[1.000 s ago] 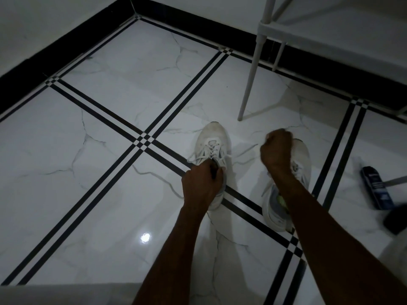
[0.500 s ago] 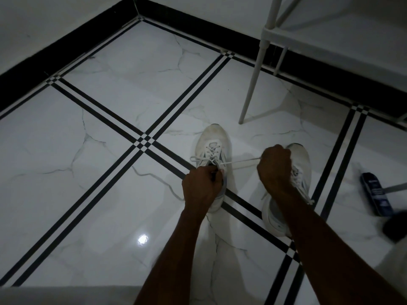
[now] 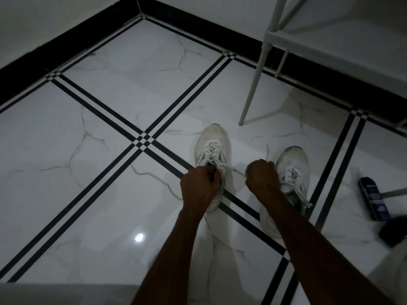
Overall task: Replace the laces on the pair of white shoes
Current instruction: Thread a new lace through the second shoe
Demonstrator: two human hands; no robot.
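Two white shoes stand side by side on the marble floor, toes pointing away from me. The left shoe has a white lace crossed through its eyelets. My left hand grips the shoe at its tongue and collar. My right hand is curled in a fist between the shoes, holding a strand of that lace stretched from the left shoe. The right shoe lies behind my right wrist, its loose lace ends trailing to the right.
A white rack leg stands on the floor just beyond the shoes, with a shelf above it. A dark blue box and a black object lie at the right. Black skirting runs along both walls.
My right hand has come down and nearer to me, from above the right shoe's toe to the gap between the shoes. The lace strand now runs shorter. My left hand stays on the left shoe.
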